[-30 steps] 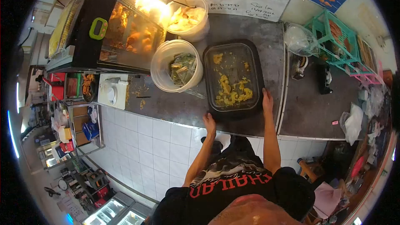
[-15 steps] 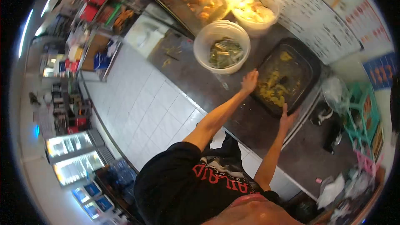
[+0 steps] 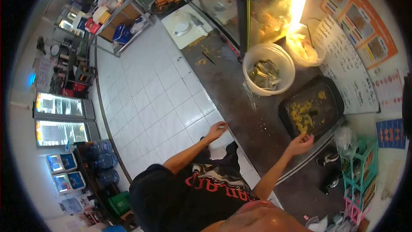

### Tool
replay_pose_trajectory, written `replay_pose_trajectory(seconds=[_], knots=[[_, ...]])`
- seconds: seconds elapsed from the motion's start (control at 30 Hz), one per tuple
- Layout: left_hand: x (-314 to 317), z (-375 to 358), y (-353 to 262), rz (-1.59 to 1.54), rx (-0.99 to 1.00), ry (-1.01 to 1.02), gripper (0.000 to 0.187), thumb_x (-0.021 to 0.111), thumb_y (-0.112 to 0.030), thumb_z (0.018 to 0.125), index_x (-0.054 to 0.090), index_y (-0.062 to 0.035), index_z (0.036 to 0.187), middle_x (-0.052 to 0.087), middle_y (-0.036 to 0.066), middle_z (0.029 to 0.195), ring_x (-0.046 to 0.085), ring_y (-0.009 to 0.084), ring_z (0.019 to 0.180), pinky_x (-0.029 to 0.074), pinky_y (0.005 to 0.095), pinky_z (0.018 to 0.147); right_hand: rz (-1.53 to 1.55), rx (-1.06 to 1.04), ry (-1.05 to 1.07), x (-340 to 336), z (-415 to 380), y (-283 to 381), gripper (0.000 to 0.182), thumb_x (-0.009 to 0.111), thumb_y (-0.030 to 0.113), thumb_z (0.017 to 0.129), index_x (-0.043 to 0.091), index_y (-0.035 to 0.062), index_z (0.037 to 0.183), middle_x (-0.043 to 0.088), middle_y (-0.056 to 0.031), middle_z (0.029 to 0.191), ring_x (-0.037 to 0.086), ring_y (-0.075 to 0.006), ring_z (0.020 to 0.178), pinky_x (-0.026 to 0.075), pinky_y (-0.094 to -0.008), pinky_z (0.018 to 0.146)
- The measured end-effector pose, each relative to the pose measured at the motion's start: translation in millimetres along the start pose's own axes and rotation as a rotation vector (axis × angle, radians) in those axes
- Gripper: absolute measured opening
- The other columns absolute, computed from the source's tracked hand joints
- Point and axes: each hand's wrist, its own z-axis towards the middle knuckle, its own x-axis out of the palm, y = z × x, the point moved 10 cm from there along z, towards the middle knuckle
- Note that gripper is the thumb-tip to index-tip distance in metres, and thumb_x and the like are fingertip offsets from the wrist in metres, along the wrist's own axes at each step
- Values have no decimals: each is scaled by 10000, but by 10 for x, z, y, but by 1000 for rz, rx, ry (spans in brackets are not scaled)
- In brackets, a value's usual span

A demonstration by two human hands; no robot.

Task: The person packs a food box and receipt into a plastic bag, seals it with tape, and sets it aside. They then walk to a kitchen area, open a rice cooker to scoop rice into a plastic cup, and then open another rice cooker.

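Observation:
My left hand (image 3: pixel 217 130) hangs in the air off the counter's front edge. Its fingers are loosely bent and apart, with nothing visible in them. At the near corner of a black rectangular tray (image 3: pixel 329 116), my right hand (image 3: pixel 301 143) has its fingers drawn together. Whether they pinch the rim or a bit of food is too small to tell. Yellowish food pieces (image 3: pixel 302 116) lie scattered on the tray's bottom. Left of the tray stands a white plastic tub (image 3: pixel 286 83) with dark green wrapped pieces (image 3: pixel 265 74) inside.
A second tub (image 3: pixel 305 60) holds pale pieces beside a bright glare and a glass case (image 3: pixel 270 21). A cutting board with a knife (image 3: pixel 182 25) lies farther left on the counter. Teal baskets (image 3: pixel 360 167) stand at right. White floor tiles (image 3: pixel 154 99) run along the counter.
My left hand has let go of the tray's side and drawn back off the counter. My right hand stays by the tray, now at its near corner. The view has turned left.

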Motion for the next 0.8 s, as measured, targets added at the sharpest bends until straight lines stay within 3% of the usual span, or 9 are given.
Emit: replay_pose_trajectory(seconds=[0.03,0.07,0.13,0.23,0.33,0.4,0.43,0.6,0.8], knots=[[-458,-228,548,-175,-80,-124,330,633,-153,869,623,-19,1171,661,101,1060,644,183,921,536,316,793,115,7,99,175,-292,495,380,617,305,926,602,-29,1106,659,-177,1014,651,-299,883,516,-396,775],[-990,-563,720,-120,-115,-256,343,621,-155,869,615,-9,1179,668,91,1012,641,168,849,538,309,709,165,-209,147,326,-588,1422,184,629,148,891,647,-6,992,676,-128,910,651,-236,733,511,-348,684],[-1873,-1220,1412,-408,-359,-520,352,595,-204,880,600,-19,1179,668,72,963,627,152,750,487,268,604,276,-235,636,1309,-1289,2071,130,658,85,816,672,9,921,673,-129,827,648,-258,700,509,-355,682],[-2901,-2105,1852,-595,-401,-856,273,541,-240,940,596,-44,1121,667,81,965,631,164,741,503,293,619,491,-511,806,2621,-2119,2953,160,683,135,806,659,14,908,663,-134,753,656,-285,673,518,-348,664],[-3420,-2826,2323,-750,-445,-1095,272,514,-210,919,610,-9,1074,667,89,890,618,177,681,494,291,569,283,-605,807,3781,-2532,3453,192,679,133,782,651,16,932,661,-169,889,656,-327,793,528,-403,729],[-3586,-3094,2947,-711,-390,-1063,292,513,-221,906,609,-10,1084,666,124,904,645,219,724,518,309,595,150,-686,693,4397,-2530,3803,227,679,126,762,647,19,960,649,-188,976,646,-344,889,528,-437,773],[-3543,-3218,3141,-828,-592,-1033,322,531,-229,897,600,-8,1120,662,140,951,654,250,757,533,354,630,40,-669,681,4648,-2577,3858,255,680,120,752,641,20,983,638,-194,1007,630,-349,933,521,-446,798],[-3842,-3099,3015,-835,-712,-996,383,579,-257,881,581,-13,1175,655,156,1030,657,297,815,530,394,656,-457,-528,826,5665,-2730,3400,357,675,96,722,617,35,1068,615,-194,1042,569,-366,1061,487,-462,901],[-4356,-2181,2760,-708,-574,-784,367,543,-271,913,593,-13,1169,660,135,995,662,261,817,536,364,650,-125,-504,611,4573,-2655,3407,146,634,62,751,600,45,892,614,-208,973,573,-412,964,468,-477,827]])
